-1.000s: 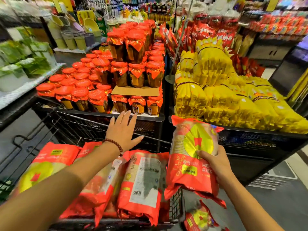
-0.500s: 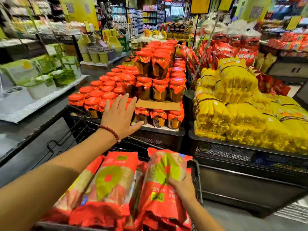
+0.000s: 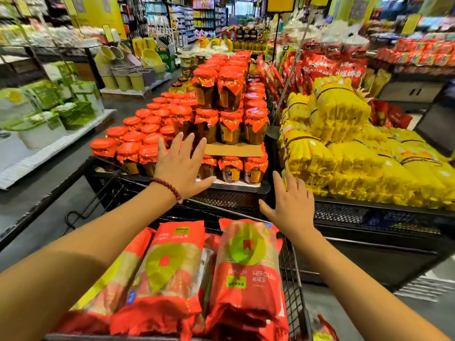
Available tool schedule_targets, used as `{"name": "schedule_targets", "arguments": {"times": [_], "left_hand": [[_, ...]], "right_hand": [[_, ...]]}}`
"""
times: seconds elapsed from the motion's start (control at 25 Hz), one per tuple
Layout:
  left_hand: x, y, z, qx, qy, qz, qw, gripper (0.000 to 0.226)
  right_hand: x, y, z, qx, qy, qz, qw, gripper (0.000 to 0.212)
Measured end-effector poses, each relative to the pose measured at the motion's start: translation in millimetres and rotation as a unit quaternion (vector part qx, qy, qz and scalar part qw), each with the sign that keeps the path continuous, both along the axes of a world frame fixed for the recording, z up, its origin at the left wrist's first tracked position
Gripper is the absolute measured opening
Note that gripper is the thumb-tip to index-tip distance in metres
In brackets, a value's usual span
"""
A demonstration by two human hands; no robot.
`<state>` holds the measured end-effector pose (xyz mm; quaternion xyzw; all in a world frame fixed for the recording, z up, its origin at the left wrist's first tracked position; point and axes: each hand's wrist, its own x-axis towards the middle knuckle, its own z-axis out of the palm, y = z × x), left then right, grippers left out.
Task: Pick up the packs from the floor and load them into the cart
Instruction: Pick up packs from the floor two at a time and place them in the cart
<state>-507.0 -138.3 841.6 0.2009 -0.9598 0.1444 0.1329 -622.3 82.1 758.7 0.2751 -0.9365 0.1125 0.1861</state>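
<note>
Several red and green packs lie side by side in the black wire cart (image 3: 293, 279) below me. The rightmost pack (image 3: 246, 269) lies by the cart's right wall, and another pack (image 3: 170, 267) lies left of it. My left hand (image 3: 181, 166) is raised above the cart's far end with fingers spread, holding nothing. My right hand (image 3: 291, 205) hovers open just past the top of the rightmost pack, touching nothing. A corner of one more pack (image 3: 323, 331) shows on the floor at the bottom right.
A black display bin of red-capped jars (image 3: 216, 114) stands straight ahead against the cart. A bin of yellow bundled packets (image 3: 357, 148) is to the right. Shelves with green and white boxes (image 3: 44, 112) line the left aisle. Grey floor runs along both sides.
My right hand set the pack down into the cart's right side, let go of it and lifted away open. My left hand stayed raised and open. The view tilted upward.
</note>
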Motion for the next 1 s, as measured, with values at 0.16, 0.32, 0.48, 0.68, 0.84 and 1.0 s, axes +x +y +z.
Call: {"name": "schedule_targets", "arguments": {"times": [0.16, 0.32, 0.48, 0.68, 0.84, 1.0], "left_hand": [[-13.1, 19.2, 9.9, 0.015, 0.004, -0.046, 0.999, 0.094], [-35.3, 51.9, 16.9, 0.006, 0.005, -0.098, 0.995, 0.094], [-63.3, 110.4, 12.3, 0.012, 0.001, -0.166, 0.986, 0.094], [-100.9, 220.5, 4.8, 0.006, -0.023, -0.265, 0.964, 0.094], [-136.8, 350.4, -13.9, 0.001, -0.043, -0.356, 0.934, 0.096], [-160.7, 478.8, -65.5, 0.003, -0.093, -0.410, 0.907, 0.095]], "right_hand": [[-10.9, 15.7, 40.7, 0.067, 0.070, -0.005, 0.995, 0.083], [-11.5, 55.5, 55.1, 0.062, 0.099, -0.039, 0.992, 0.082], [-10.1, 120.0, 62.5, 0.065, 0.088, -0.092, 0.990, 0.081], [-2.6, 233.2, 58.1, 0.071, 0.079, -0.189, 0.976, 0.080], [10.2, 361.7, 36.2, 0.068, 0.025, -0.281, 0.957, 0.082], [22.9, 486.3, -9.2, 0.066, -0.052, -0.340, 0.937, 0.083]]}}
